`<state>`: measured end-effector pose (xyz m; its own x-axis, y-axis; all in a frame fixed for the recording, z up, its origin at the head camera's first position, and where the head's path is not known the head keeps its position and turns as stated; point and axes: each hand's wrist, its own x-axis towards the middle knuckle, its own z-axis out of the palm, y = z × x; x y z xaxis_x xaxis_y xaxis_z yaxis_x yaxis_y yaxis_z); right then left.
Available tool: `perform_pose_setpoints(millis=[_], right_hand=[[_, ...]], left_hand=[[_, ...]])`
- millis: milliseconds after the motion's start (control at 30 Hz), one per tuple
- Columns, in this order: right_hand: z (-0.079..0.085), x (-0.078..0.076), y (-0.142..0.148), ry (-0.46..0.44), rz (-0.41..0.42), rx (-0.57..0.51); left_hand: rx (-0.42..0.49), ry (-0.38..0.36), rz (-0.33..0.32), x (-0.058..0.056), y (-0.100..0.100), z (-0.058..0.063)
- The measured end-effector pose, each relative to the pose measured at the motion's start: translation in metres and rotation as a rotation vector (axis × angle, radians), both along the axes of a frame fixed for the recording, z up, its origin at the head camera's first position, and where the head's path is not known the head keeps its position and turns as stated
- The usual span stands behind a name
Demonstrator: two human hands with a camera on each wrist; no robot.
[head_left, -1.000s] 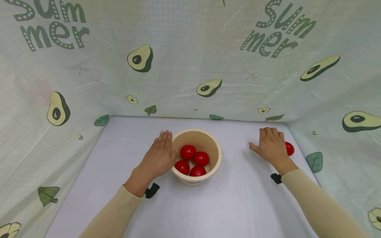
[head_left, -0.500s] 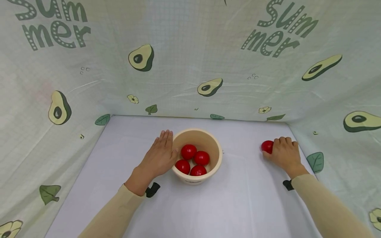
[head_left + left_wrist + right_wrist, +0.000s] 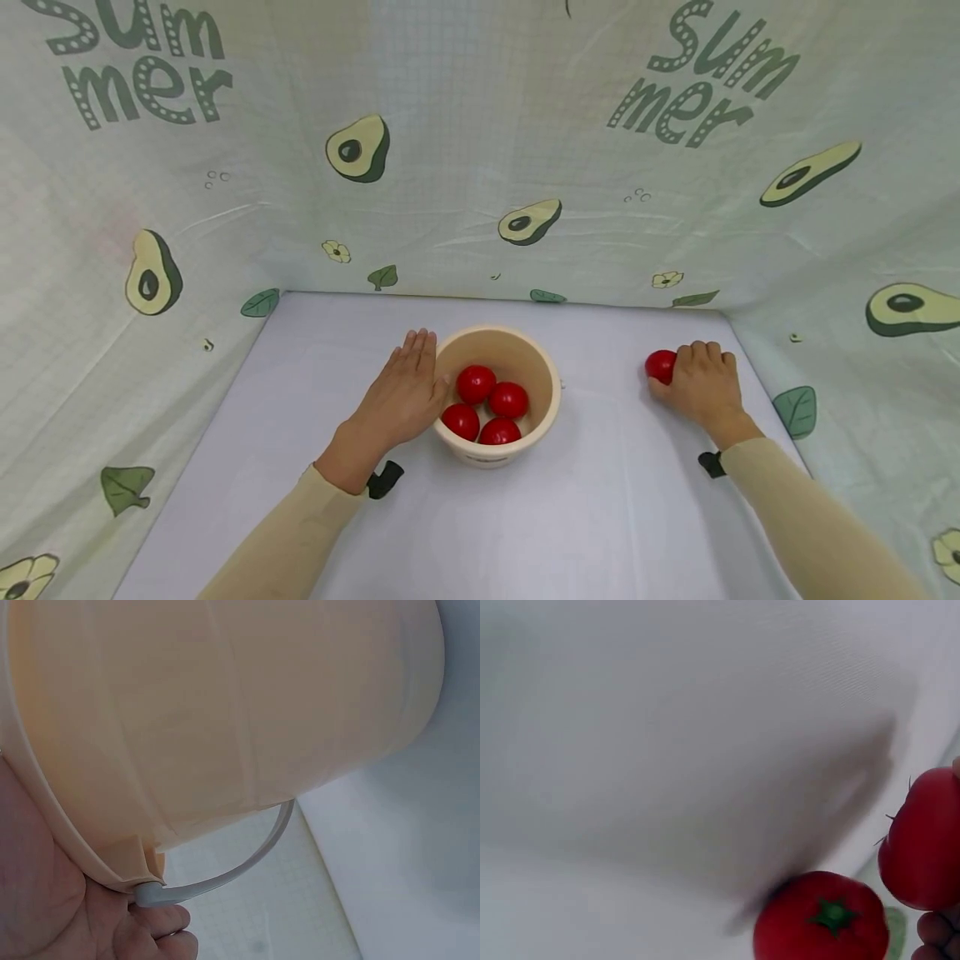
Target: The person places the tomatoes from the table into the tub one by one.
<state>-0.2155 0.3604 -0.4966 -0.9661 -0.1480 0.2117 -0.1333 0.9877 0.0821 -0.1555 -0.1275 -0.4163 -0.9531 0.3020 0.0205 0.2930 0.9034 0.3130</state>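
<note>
A cream bucket (image 3: 552,404) with several red tomatoes (image 3: 508,400) inside stands mid-table. My left hand (image 3: 401,400) rests along its left rim, fingers straight. The left wrist view has the bucket's wall (image 3: 262,697) close up, with my fingers (image 3: 161,934) beside the grey handle (image 3: 232,876). To the right, my right hand (image 3: 703,383) grips a tomato (image 3: 660,367) between thumb and fingers. That held tomato (image 3: 926,844) is at the right wrist view's edge; another tomato (image 3: 821,919), green stem-end showing, is near it and hidden in the head view.
The table (image 3: 562,533) has a pale cover. A hanging sheet (image 3: 450,108) printed with avocados encloses it at the back and both sides.
My right hand first moved right and took hold of the tomato, then shifted slightly left with it. My left hand and the bucket stayed in place.
</note>
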Motion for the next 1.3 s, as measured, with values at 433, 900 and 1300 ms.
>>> perform_pose_setpoints(millis=[433,900,1300], right_hand=[[0.038,-0.011,-0.067,0.267,0.208,-0.011],[0.106,0.010,-0.170,0.395,0.449,-0.214],[0.090,0.034,-0.217,0.323,0.567,-0.221]], left_hand=[[-0.001,-0.006,-0.002,0.001,0.000,0.000],[0.001,0.001,-0.002,0.000,-0.001,-0.001],[-0.004,-0.004,-0.010,0.001,-0.001,0.000]])
